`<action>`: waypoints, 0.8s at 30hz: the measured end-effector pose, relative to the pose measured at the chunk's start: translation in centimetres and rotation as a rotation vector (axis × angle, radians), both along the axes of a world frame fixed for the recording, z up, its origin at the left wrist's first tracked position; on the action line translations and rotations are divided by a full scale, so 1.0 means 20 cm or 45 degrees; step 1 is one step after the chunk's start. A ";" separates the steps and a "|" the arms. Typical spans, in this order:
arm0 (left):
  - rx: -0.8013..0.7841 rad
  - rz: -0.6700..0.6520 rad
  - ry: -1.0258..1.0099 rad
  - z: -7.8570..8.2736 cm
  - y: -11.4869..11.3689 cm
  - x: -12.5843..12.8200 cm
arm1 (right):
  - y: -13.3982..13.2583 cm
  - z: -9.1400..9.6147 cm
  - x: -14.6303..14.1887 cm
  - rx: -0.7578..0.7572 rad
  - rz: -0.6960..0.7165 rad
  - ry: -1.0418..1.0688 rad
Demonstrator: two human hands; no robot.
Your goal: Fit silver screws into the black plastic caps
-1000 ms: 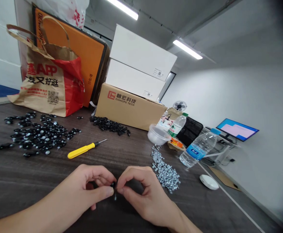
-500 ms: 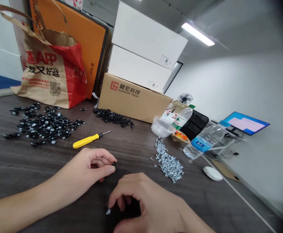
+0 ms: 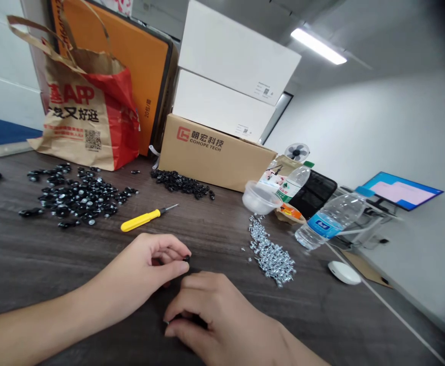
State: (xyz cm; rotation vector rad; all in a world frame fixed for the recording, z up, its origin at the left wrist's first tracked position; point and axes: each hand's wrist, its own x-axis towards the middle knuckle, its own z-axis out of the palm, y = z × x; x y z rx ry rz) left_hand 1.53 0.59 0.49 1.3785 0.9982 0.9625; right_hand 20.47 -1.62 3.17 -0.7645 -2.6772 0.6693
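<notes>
Fitting work at the counter [image 3: 321,315]: your left-hand grip [image 3: 142,265] is clenched, thumb and fingers pinching one small black fitting [image 3: 186,258], only its end showing past the fingertips, held just above the counter near ctr of view. Your right-hand grip [image 3: 222,317] sits low just beside it, fingers curled toward the wood; a tiny metallic glint [image 3: 165,322] at the fingertips is prob. a screw, but most of it is hidden, so can't tell from this view whether that hand is clenched on it or only resting. Step in hand looks like pairing a fitting w/ a screw. Next move calls for bringing R fingertips up to the fitting & lining the screw tip up w/ it, L pinch kept firm. Stock around you: loose black fittings [image 3: 81,197] spread toward far L of the counter, a tighter heap [image 3: 180,183] at far edge by a Cohope Tech cardboard box [image 3: 211,152], silver screws [image 3: 272,256] in a strip to your R. Yellow-handled screwdriver [image 3: 140,220] lies btwn the black spread & your hands, untouched.
</notes>
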 end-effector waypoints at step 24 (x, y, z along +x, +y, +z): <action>-0.114 -0.091 -0.126 0.00 -0.05 0.00 | 0.05 0.06 0.07 0.042 -0.324 0.471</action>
